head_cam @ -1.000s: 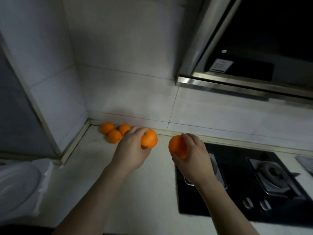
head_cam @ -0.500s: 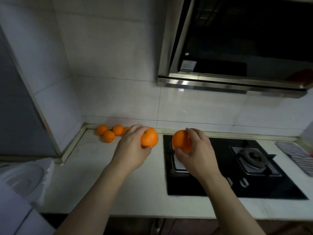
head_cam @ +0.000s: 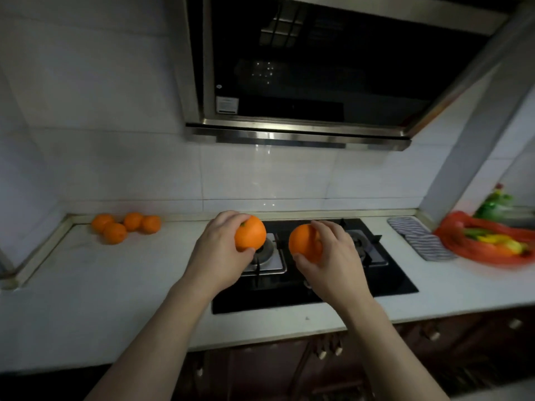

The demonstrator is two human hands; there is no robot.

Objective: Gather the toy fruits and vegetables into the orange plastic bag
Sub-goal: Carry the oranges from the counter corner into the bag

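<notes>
My left hand grips a toy orange above the left burner of the stove. A second toy orange is held in my right hand above the middle of the stove. Several more toy oranges lie in the far left corner of the worktop. The orange plastic bag lies open at the far right of the worktop, blurred, with yellow and green toy vegetables inside it.
A black gas stove with two burners is set into the white worktop. A striped cloth lies between stove and bag. A range hood hangs overhead. A green bottle stands behind the bag.
The view has swung to the right, bringing the bag into sight. Both hands, each still holding an orange, have moved right from the corner to above the stove.
</notes>
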